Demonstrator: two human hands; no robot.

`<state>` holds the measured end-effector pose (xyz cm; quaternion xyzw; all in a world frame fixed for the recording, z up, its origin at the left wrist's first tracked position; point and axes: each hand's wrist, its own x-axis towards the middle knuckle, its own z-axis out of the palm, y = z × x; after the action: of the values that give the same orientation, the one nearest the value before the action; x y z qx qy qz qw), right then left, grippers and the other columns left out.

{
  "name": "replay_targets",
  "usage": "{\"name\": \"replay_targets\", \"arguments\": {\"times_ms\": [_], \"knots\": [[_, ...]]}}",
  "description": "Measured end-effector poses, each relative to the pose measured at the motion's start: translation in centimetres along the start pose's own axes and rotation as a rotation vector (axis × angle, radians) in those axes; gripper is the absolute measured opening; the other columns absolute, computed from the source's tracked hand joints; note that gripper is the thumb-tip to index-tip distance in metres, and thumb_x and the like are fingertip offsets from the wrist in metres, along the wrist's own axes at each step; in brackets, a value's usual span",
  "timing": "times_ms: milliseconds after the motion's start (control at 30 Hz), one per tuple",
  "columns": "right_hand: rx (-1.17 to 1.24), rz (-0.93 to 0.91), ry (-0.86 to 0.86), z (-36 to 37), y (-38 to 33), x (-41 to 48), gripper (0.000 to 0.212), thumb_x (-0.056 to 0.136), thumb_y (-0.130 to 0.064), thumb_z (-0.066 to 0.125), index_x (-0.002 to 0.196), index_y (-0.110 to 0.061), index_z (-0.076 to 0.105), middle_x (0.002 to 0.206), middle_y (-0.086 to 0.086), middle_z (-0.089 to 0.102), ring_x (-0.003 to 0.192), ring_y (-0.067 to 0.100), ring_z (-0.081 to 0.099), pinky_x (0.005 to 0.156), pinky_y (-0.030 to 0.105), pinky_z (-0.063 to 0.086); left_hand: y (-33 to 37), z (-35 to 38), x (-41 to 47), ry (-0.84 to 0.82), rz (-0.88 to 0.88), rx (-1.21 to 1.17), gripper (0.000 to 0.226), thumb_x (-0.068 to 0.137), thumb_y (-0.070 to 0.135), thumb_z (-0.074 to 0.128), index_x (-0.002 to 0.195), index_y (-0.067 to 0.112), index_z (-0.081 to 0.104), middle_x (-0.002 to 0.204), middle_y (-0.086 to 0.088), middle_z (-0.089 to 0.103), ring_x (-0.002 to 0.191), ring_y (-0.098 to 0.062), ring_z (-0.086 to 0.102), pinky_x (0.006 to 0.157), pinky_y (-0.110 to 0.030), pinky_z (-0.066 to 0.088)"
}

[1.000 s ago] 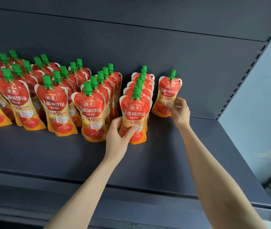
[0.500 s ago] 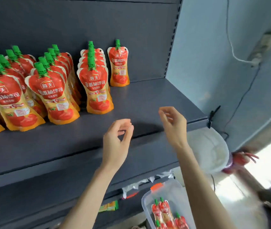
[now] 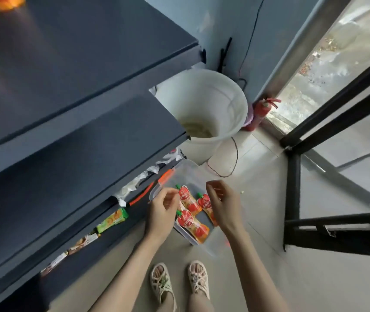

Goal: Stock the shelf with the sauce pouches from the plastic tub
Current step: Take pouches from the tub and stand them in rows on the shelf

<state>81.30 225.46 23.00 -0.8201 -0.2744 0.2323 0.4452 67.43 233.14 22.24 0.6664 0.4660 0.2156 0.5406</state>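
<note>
Red sauce pouches point(image 3: 188, 200) found lying in plastic tub point(image 3: 187, 171) on floor point(image 3: 269, 199), below shelf point(image 3: 78, 41). Left grip point(image 3: 161, 210) and right grip point(image 3: 224, 203) now lowered from shelf to tub, fingers loosely curled, nothing held. Next pick-up judged imminent.

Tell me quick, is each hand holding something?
Left hand: open, holding nothing.
Right hand: open, holding nothing.

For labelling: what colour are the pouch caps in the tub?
Green caps, seen best in the head view.
</note>
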Motion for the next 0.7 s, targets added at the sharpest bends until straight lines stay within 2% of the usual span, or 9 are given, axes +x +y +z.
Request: {"name": "replay_targets", "arguments": {"times_ms": [67, 167, 367, 467, 600, 667, 700], "knots": [[-0.041, 0.094, -0.019, 0.5, 4.1, 0.6, 0.009, 0.090, -0.011, 0.058, 0.089, -0.013, 0.067, 0.082, -0.004, 0.066, 0.078, 0.014, 0.063, 0.070, 0.024, 0.049, -3.5, 2.9, 0.7, -0.044, -0.099, 0.009, 0.017, 0.089, 0.009, 0.058, 0.087, 0.026, 0.060, 0.082, 0.010, 0.066, 0.078, -0.009, 0.063, 0.069, -0.014, 0.046], [-0.066, 0.170, -0.050, 1.2, 8.5, 1.3, 0.010, 0.089, -0.011, 0.059, 0.087, -0.014, 0.068, 0.078, -0.007, 0.065, 0.077, 0.016, 0.063, 0.073, 0.036, 0.052, -7.1, 5.9, 1.3, -0.053, -0.230, 0.020, 0.018, 0.089, 0.011, 0.058, 0.085, 0.028, 0.059, 0.081, 0.008, 0.065, 0.081, -0.012, 0.063, 0.070, -0.017, 0.047], [-0.101, 0.368, -0.180, 4.6, 21.9, 5.4, 0.012, 0.090, -0.009, 0.057, 0.096, -0.008, 0.068, 0.088, 0.001, 0.068, 0.085, 0.017, 0.062, 0.072, 0.024, 0.044, -17.4, 15.7, 4.1, 0.062, -0.587, 0.000, 0.006, 0.089, 0.010, 0.058, 0.093, 0.014, 0.057, 0.089, 0.000, 0.062, 0.091, -0.020, 0.060, 0.078, -0.026, 0.043], [-0.151, 0.428, -0.265, 6.4, 28.7, 7.5, 0.016, 0.090, -0.011, 0.056, 0.102, -0.006, 0.067, 0.100, 0.008, 0.070, 0.090, 0.020, 0.062, 0.075, 0.027, 0.043, -22.3, 20.7, 5.6, 0.185, -0.769, -0.033, 0.020, 0.089, 0.010, 0.059, 0.107, 0.004, 0.057, 0.105, -0.012, 0.064, 0.098, -0.025, 0.059, 0.084, -0.027, 0.042], [-0.245, 0.432, -0.379, 8.6, 35.8, 9.9, 0.021, 0.089, -0.012, 0.055, 0.108, -0.004, 0.060, 0.103, 0.007, 0.063, 0.096, 0.024, 0.058, 0.074, 0.027, 0.038, -28.1, 26.7, 7.7, 0.297, -0.992, -0.048, 0.043, 0.088, 0.018, 0.060, 0.126, 0.003, 0.047, 0.124, -0.012, 0.057, 0.112, -0.030, 0.055, 0.094, -0.036, 0.042], [-0.267, 0.411, -0.401, 10.0, 38.7, 11.0, 0.033, 0.087, -0.019, 0.054, 0.118, -0.007, 0.055, 0.114, 0.007, 0.060, 0.106, 0.025, 0.055, 0.085, 0.029, 0.040, -30.8, 28.8, 8.6, 0.357, -1.085, -0.024, 0.052, 0.085, 0.021, 0.063, 0.128, 0.000, 0.043, 0.128, -0.021, 0.052, 0.116, -0.037, 0.051, 0.095, -0.040, 0.042], [-0.295, 0.401, -0.412, 10.7, 40.1, 11.4, 0.041, 0.086, -0.025, 0.052, 0.124, -0.009, 0.052, 0.122, 0.009, 0.058, 0.114, 0.029, 0.052, 0.095, 0.036, 0.040, -32.0, 29.6, 9.0, 0.393, -1.124, -0.011, 0.056, 0.084, 0.021, 0.065, 0.129, -0.003, 0.041, 0.130, -0.024, 0.050, 0.118, -0.040, 0.049, 0.096, -0.041, 0.042]]}}
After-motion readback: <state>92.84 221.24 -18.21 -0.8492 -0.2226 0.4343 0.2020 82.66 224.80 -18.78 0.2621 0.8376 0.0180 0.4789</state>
